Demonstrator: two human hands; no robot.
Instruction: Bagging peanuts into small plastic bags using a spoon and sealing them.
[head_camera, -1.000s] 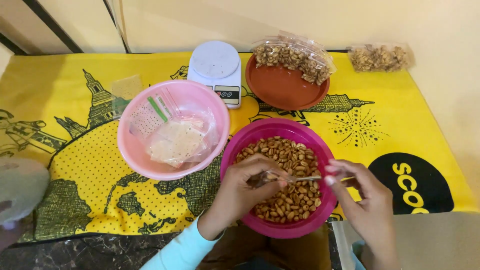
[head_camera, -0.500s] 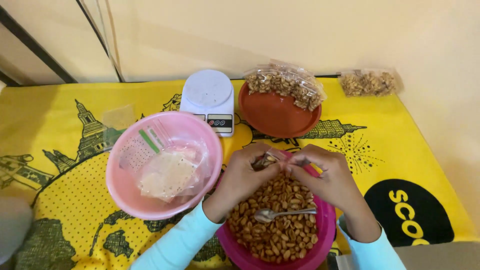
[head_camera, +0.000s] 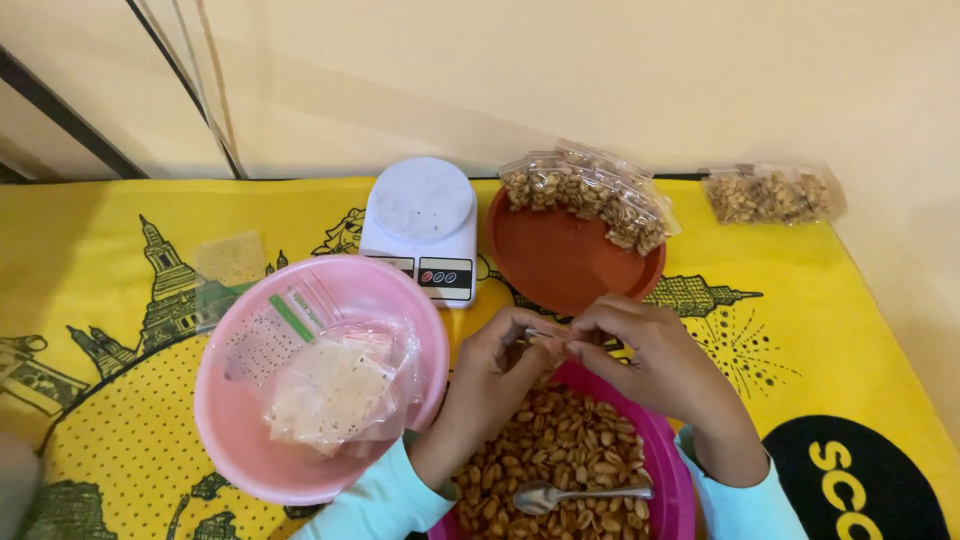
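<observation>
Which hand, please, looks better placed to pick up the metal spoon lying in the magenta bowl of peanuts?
Right, probably: the spoon's handle points toward the right hand; the left hand is nearer its bowl end.

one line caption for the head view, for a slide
Both hands pinch a small clear bag above a magenta bowl of peanuts, spoon resting inside.

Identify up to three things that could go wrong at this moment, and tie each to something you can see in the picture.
1. The left hand and right hand pinch a small clear bag above the magenta bowl of peanuts; if it slips, its contents may spill.
2. The spoon lying on the peanuts could be knocked out.
3. Filled packets overhang the brown plate and may slide off.
</observation>
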